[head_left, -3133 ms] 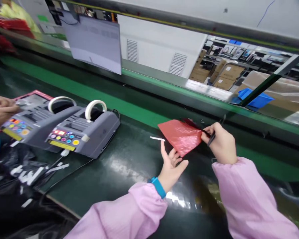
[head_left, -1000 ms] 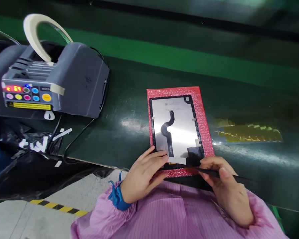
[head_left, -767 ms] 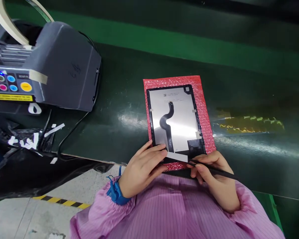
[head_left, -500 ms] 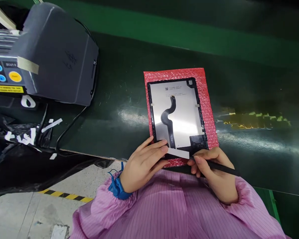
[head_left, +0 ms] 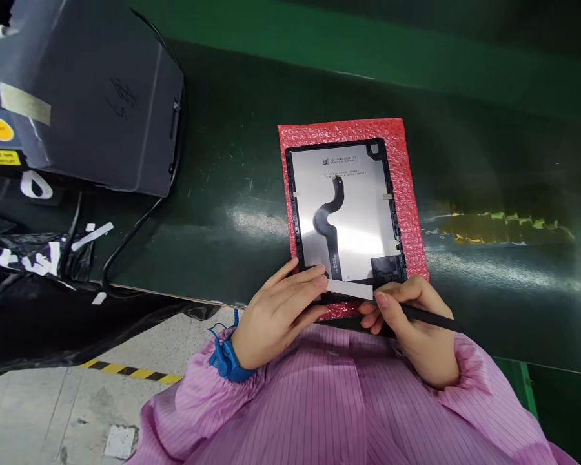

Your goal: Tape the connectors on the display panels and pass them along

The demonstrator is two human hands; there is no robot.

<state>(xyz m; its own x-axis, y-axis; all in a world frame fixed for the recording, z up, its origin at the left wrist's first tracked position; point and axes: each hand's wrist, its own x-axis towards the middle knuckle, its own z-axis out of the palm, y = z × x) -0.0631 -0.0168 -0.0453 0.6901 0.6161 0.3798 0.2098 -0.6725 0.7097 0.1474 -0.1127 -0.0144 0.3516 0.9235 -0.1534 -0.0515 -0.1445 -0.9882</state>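
Note:
A tablet-like screen panel with a metallic back and black frame lies on a red bubble-wrap sheet. A curved black flex cable runs down its back. Across the panel's lower edge lies a white strip. My left hand presses thumb and fingertips at the strip's left end, over the panel's lower left corner. In my right hand is a thin black tool, held like a pen, with its tip hidden by the fingers near the strip's right end.
A dark grey tape dispenser stands at the upper left, its black cable running down to the table edge. White tape scraps stick to black plastic at left. Yellowish film strips lie on the dark table at right.
The camera view has shifted slightly, so the dispenser sits further left and the panel higher. Both hands keep nearly the same hold at the strip.

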